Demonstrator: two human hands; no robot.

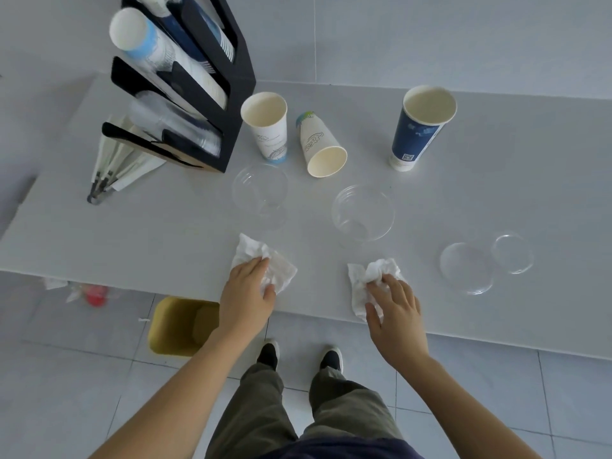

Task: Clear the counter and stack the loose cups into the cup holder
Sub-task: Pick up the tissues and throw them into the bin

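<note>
My left hand (246,293) pinches a crumpled white tissue (276,265) near the counter's front edge. My right hand (395,309) grips a second crumpled tissue (371,276) to the right of it. Behind them stand two clear plastic cups (260,192) (363,213). Farther back a white paper cup (266,125) stands upright, another white paper cup (319,145) lies on its side, and a tall blue cup (420,127) stands at the right. The black cup holder (231,104) at the back left carries rows of stacked cups.
Two clear lids (467,268) (512,253) lie on the white counter (165,226) at the right. Wrapped straws (116,167) fan out at the holder's foot. A yellow bin (180,326) stands on the floor under the counter's front edge. Litter (92,293) lies on the floor.
</note>
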